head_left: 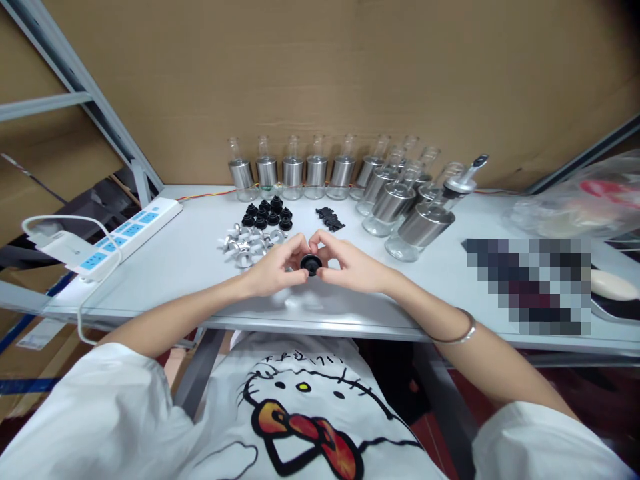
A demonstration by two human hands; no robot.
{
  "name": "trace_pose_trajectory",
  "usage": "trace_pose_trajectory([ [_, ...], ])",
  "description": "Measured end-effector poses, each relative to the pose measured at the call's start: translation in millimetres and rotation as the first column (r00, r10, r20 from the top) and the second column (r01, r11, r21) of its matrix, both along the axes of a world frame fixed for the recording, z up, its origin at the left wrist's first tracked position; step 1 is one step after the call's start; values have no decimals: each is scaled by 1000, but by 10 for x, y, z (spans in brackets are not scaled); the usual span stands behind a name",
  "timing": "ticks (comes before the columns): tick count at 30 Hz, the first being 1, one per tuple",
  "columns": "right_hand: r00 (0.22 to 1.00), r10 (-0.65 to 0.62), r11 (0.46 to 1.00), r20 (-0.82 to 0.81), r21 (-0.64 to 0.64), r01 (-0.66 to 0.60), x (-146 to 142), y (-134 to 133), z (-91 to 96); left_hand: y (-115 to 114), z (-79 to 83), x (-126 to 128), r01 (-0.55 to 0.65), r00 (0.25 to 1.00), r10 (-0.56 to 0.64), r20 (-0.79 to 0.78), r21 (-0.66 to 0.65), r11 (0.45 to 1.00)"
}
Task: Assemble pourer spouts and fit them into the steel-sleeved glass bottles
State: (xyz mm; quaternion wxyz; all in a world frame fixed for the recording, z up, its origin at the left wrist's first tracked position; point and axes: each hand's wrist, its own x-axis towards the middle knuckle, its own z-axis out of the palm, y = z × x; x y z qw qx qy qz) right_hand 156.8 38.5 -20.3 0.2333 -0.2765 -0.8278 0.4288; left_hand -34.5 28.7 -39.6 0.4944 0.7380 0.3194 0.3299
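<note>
Between my two hands, over the front part of the table, is a round black stopper (311,265) with its circular face turned toward me. My left hand (281,265) pinches it from the left with thumb and fingers. From the right, the thumb and fingers of my right hand (347,262) grip the same piece. Just beyond my left hand lies a pile of silvery-white spout pieces (245,245). Behind that stands a cluster of similar black stoppers (269,213). A small heap of thin black parts (330,219) lies past my right hand.
Several glass bottles with steel sleeves (317,170) line the back; one bottle (423,227) at right carries a pourer (465,177). A power strip (120,240) with a white cable is on the left. A plastic bag (590,200) and a blurred-out patch (530,287) are right.
</note>
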Motion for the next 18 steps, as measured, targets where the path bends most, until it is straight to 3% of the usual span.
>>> trace_pose_trajectory([
  [6,998,-22,999,51,35,20,-12,1,-4,-24,17,12,37,998,-37,-45,16,999],
  [18,995,-88,985,38,150,82,-49,-40,-4,-15,16,2,4,996,7,-92,125,992],
])
